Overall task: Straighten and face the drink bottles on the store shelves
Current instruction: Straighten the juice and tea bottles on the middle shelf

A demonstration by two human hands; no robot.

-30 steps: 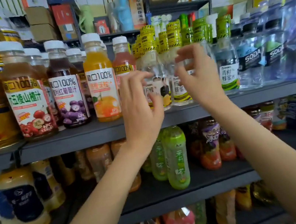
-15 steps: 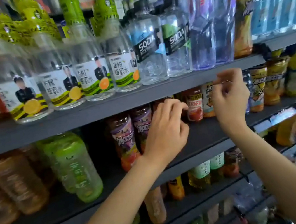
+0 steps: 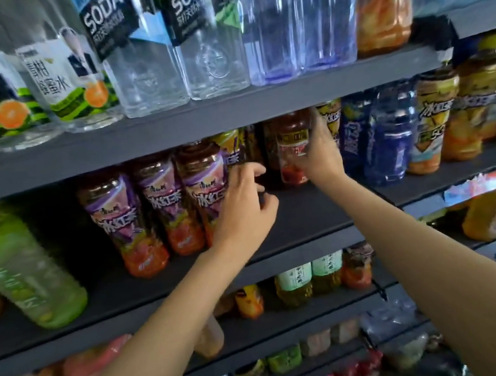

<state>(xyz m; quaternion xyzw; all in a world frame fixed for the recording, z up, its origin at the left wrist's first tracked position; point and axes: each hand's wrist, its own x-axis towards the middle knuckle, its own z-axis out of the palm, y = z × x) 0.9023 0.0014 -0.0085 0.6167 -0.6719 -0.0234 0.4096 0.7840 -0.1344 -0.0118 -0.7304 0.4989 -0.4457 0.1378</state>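
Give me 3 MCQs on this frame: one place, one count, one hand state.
1. The right hand is at which shelf?
A. SODA shelf
B. the shelf below it
C. bottom shelf

2. Purple-label iced tea bottles in the front row left of the left hand?
A. one
B. three
C. six

3. The right hand is:
A. gripping the red-label tea bottle
B. flat on the shelf
C. hanging idle

Answers: 1 B, it reaches under the SODA bottles; 2 B, three side by side; 3 A, fingers wrap it.
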